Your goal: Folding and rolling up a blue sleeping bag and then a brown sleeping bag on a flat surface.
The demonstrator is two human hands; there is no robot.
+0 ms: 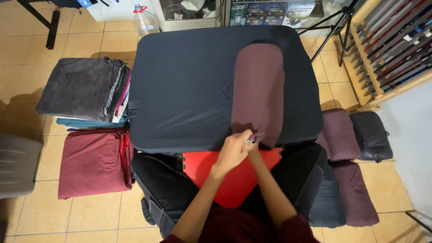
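A maroon cushion cover (259,92), smooth and rounded at its far end, lies right of centre on the dark-covered table (180,90). At its near edge the left hand (233,150) pinches a small metal zipper pull (250,141); the right hand (254,148) is mostly hidden beneath, grip unclear.

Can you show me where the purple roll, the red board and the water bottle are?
Purple roll (258,85), head view, middle of its top.
Red board (234,180), head view, bare centre.
Water bottle (145,21), head view, its clear body.
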